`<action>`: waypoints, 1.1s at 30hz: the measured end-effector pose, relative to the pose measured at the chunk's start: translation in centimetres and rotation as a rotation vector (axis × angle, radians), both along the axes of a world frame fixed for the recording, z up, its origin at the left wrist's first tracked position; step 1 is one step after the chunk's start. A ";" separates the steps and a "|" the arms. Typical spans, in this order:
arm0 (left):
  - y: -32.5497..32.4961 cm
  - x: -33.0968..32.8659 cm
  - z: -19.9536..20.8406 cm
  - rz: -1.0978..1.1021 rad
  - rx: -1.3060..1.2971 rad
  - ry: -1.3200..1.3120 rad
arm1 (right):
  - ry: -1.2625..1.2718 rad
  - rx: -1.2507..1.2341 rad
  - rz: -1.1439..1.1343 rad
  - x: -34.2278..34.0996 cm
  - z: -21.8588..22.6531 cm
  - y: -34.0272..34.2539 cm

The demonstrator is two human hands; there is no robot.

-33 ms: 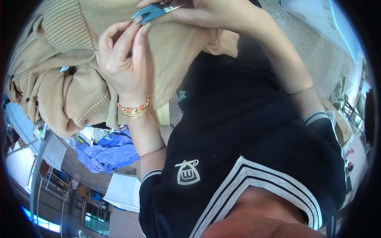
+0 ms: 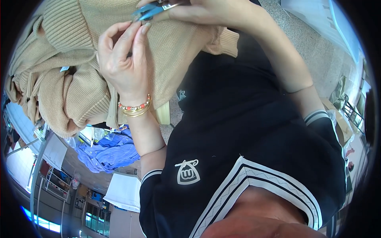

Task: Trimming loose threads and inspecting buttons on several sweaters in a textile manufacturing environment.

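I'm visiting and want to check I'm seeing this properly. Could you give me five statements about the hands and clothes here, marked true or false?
1. The right hand holds blue snips. True.
2. The left hand lies far from the snips. False: its fingertips are right by the blades.
3. The knitwear beneath the hands is tan. True.
4. The left wrist is bare. False: it wears a beaded bracelet and gold-coloured bangles.
5. The crumpled garment below the knitwear in the picture is blue-violet. True.
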State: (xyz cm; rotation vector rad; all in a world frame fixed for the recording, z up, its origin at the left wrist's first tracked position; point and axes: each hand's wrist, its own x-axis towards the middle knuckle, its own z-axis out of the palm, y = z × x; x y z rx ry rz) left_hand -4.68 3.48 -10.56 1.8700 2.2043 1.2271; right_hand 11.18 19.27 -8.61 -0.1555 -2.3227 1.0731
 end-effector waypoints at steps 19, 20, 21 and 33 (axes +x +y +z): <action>0.3 0.8 0.0 0.058 0.025 -0.154 | -0.090 -0.380 -0.031 -1.5 -1.1 0.8; 0.4 1.5 0.0 0.094 0.034 -0.211 | -0.144 -0.400 -0.044 -1.4 -0.9 0.8; 0.6 1.5 -0.1 0.086 0.037 -0.210 | -0.201 -0.418 -0.063 -1.3 -0.7 0.7; 1.7 1.4 0.0 0.038 0.219 0.082 | -0.255 -0.468 -0.086 -0.9 0.6 0.6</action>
